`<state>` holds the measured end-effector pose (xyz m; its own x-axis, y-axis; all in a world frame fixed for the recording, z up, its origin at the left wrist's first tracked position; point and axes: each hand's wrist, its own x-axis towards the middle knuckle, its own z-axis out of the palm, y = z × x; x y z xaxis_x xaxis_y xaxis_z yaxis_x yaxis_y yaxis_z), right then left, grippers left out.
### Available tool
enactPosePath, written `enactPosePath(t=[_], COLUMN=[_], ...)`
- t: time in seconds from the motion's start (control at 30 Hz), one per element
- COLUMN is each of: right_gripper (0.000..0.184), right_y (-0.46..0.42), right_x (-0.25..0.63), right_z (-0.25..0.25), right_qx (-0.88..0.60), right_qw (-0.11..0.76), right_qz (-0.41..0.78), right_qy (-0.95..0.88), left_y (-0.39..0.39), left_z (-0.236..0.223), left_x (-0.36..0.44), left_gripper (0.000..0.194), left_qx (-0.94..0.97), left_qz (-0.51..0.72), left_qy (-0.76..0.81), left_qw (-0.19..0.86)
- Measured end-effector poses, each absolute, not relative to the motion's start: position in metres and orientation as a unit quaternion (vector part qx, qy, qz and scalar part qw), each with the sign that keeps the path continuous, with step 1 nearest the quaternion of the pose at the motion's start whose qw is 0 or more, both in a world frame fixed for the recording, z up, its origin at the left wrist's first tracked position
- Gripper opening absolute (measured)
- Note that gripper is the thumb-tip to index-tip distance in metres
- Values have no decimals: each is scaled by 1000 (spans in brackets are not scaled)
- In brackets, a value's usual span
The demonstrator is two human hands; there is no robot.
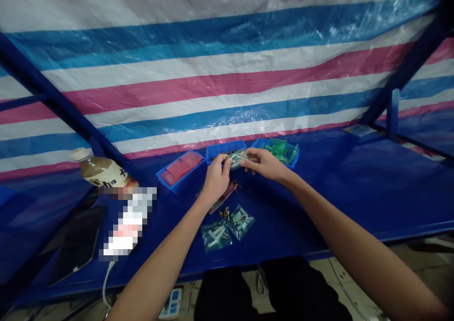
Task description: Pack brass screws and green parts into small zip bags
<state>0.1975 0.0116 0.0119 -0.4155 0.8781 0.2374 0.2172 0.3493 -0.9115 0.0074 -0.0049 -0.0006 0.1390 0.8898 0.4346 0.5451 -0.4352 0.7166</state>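
Observation:
Between my two hands is a small clear plastic bag (pixel 237 158) with thin pieces inside, held over the front of the middle blue bin (pixel 226 147). My left hand (pixel 217 177) pinches its left side between thumb and fingers. At the bag's right side, the fingers of my right hand (pixel 264 163) close on it. Below, on the blue table, lie two more filled clear bags: one bag (pixel 216 235) at the left and another bag (pixel 240 221) at the right. A few brass-coloured screws (pixel 224 212) rest just above them. A reddish packet (pixel 222 197) is partly hidden by my left forearm.
A blue bin (pixel 180 170) with red bags stands left, and a blue bin (pixel 277 151) with green bags right. A bottle (pixel 102 170), a dark tablet (pixel 76 245) and a blurred-out white object (pixel 127 224) with a cable are at the left. Striped sheeting (pixel 227 82) hangs behind.

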Motion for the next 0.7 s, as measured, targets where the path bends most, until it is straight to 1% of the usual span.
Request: enactPosePath(t=[0.07, 0.17, 0.33, 0.43, 0.57, 0.7], right_gripper=[25, 24, 24, 25, 26, 29], right_y=[10, 10, 11, 11, 10, 10], right_x=[195, 192, 196, 198, 199, 199], right_z=[10, 9, 10, 11, 14, 14], right_qx=[-372, -375, -395, -393, -374, -376], right_qw=[372, 374, 364, 353, 349, 368], right_qz=[429, 437, 423, 427, 441, 446], right_qy=[-734, -727, -730, -734, -737, -724], left_y=[-5, -4, -2, -1, -4, -8], left_z=[-2, -4, -3, 0, 6, 8], left_x=[8, 9, 7, 5, 2, 3], left_gripper=[20, 19, 18, 17, 18, 28], left_qx=[728, 734, 759, 760, 781, 798], left_qz=[438, 435, 386, 370, 336, 328], left_qy=[484, 465, 426, 422, 422, 420], left_qw=[209, 238, 305, 327, 314, 281])
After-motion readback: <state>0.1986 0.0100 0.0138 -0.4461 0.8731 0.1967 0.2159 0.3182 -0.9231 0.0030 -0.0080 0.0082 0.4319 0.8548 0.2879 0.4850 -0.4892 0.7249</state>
